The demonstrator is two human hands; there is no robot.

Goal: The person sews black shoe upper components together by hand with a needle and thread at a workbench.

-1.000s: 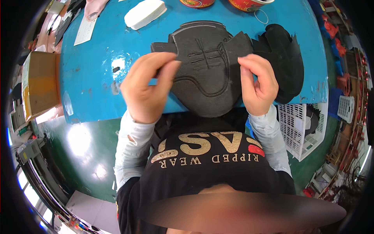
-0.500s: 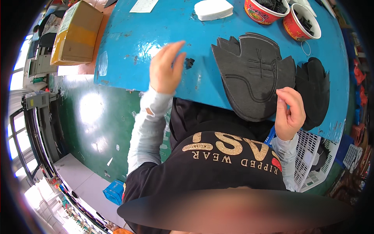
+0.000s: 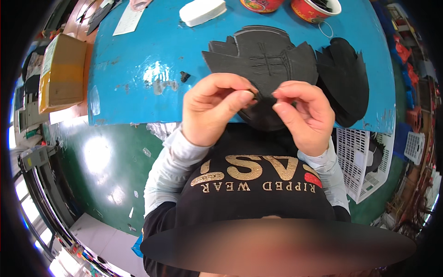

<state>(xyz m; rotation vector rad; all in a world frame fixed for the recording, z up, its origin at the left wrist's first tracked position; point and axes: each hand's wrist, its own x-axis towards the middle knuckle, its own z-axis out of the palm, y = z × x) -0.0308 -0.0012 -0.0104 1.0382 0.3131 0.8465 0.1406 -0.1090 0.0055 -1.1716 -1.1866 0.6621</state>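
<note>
My left hand (image 3: 214, 108) is closed in a pinch, with a small dark bit (image 3: 254, 95) just showing at its fingertips. Facing it, my right hand (image 3: 307, 115) has thumb and forefinger drawn together; what they hold, if anything, is too small to make out. Both hands are raised over the near end of a black foam-like panel (image 3: 263, 55) with jagged upper corners and grooved lines, hiding part of it. To its right lies a stack of similar black panels (image 3: 345, 83). A small black scrap (image 3: 184, 76) rests on the table left of the panel.
The blue table (image 3: 134, 92) carries a white stack of pads (image 3: 202, 11), a paper sheet (image 3: 128, 19) and two red tubs, one tub (image 3: 310, 11) with black pieces inside. A cardboard box (image 3: 63, 74) stands at the left, a white plastic crate (image 3: 353, 161) below the right edge.
My left hand has come down and right from near the scrap, and my right hand has moved left and up; their fingertips now nearly meet. The whole view has shifted.
</note>
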